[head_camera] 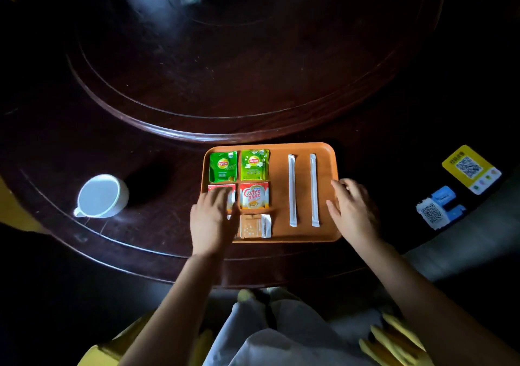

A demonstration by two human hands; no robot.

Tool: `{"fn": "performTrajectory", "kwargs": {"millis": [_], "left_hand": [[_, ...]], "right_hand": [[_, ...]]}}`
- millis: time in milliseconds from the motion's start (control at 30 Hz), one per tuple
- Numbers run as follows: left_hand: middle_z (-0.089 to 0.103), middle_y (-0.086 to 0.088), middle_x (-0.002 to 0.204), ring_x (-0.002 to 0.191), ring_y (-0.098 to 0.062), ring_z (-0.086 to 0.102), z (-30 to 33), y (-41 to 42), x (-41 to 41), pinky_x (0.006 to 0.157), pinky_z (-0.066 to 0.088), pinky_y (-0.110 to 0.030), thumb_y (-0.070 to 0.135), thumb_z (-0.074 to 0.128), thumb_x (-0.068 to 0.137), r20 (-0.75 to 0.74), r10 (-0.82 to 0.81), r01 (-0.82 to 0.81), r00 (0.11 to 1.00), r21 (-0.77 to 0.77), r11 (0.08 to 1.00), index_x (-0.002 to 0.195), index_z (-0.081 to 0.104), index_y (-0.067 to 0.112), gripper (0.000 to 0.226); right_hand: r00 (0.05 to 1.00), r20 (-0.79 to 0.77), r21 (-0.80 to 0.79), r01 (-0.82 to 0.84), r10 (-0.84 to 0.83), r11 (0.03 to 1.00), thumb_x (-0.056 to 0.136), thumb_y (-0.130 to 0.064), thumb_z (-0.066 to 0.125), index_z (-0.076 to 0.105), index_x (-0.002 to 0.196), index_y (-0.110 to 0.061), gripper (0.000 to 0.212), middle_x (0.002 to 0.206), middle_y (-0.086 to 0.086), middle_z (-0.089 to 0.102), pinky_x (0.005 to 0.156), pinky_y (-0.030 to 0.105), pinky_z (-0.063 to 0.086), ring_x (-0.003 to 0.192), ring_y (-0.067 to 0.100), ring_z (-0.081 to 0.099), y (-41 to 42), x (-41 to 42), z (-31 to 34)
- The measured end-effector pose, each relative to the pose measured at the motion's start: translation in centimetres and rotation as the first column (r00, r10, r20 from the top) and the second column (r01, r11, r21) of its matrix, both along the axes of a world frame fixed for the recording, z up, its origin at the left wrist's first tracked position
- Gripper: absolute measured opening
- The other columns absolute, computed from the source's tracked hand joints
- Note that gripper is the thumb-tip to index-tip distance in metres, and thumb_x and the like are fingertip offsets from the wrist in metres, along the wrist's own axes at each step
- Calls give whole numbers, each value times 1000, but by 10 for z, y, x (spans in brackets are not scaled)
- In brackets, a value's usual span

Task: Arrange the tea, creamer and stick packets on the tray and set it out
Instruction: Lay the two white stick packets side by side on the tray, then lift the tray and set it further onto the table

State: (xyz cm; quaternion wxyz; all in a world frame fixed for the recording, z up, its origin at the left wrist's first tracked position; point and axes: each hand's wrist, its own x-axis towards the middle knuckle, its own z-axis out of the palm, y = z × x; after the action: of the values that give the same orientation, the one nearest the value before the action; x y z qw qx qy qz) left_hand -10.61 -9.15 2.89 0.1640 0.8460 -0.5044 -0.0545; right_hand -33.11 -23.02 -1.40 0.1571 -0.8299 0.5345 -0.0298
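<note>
An orange tray (304, 147) lies on the dark round table near its front edge. Two green tea packets (223, 166) (254, 164) sit side by side at its far left. Below them lie a red-and-white creamer packet (254, 195) and a second one (222, 189) partly under my left hand (211, 219). A tan packet (254, 226) lies nearest me. Two white stick packets (292, 189) (314, 189) lie parallel on the right half. My left hand rests flat over the tray's left edge. My right hand (351, 208) lies over the right edge, fingers spread.
A white cup (100, 196) stands on the table left of the tray. A raised turntable (225, 70) fills the table's middle behind the tray. A yellow QR card (471, 168) and a blue-and-white QR card (437, 208) lie at the right. My lap is below the table edge.
</note>
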Motion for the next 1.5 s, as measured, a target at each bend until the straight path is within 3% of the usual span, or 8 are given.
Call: {"fn": "performTrajectory", "kwargs": {"millis": [167,300,400,533,800,1000,1167,1500], "left_hand": [[60,-19,110,100,-40,53,-3,7,44,76,44,-49,20,59,79,-6,278,-275,961,137,952,112,54,11,35],[58,-19,115,107,-40,52,-18,6,66,84,44,-48,22,55,81,-161,414,-356,896,297,886,114,51,9,36],[65,-19,103,104,-36,54,-25,4,73,80,44,-39,15,55,80,-324,388,-304,863,281,910,100,61,8,22],[71,-16,89,88,-36,63,-23,2,79,66,39,-30,9,56,77,-386,339,-238,858,286,928,86,68,13,16],[72,-17,94,89,-29,66,-20,16,85,75,44,-29,0,58,78,-486,319,-252,814,199,947,97,67,5,22],[72,-10,87,74,-17,61,-8,37,100,71,41,-26,0,61,76,-481,295,-271,826,121,955,91,69,9,19],[68,-5,79,70,-17,62,10,34,125,69,44,-29,-2,63,74,-466,274,-280,841,58,958,90,69,8,20],[69,-5,77,72,-19,62,35,-31,181,71,46,-30,4,65,71,-409,286,-313,867,2,950,91,70,12,22]], "right_hand": [[982,-105,59,165,-158,984,89,-27,58,38,135,-10,53,136,16,42,92,45,48,122,32,46,-11,15,3],[964,-115,66,247,-239,967,88,-21,60,53,115,-5,31,122,18,53,83,42,53,108,33,57,-16,28,1],[954,-97,62,290,-284,955,86,-9,61,58,101,-2,17,109,19,61,76,40,54,96,34,62,-22,34,2],[941,-3,130,335,-337,933,84,3,58,61,100,2,16,107,22,65,84,42,52,99,37,61,-28,32,2],[892,136,253,389,-431,886,82,4,61,63,95,1,14,103,22,67,83,41,51,95,35,62,-22,28,6],[866,235,287,372,-442,883,83,4,60,62,103,0,20,108,21,66,88,43,50,100,34,61,-10,36,20],[817,307,298,404,-487,865,85,6,57,61,108,2,23,112,23,64,94,46,49,105,35,60,-11,65,42],[818,402,268,325,-412,907,82,6,59,65,101,-3,22,107,18,67,87,43,53,98,31,63,-80,113,62]]}}
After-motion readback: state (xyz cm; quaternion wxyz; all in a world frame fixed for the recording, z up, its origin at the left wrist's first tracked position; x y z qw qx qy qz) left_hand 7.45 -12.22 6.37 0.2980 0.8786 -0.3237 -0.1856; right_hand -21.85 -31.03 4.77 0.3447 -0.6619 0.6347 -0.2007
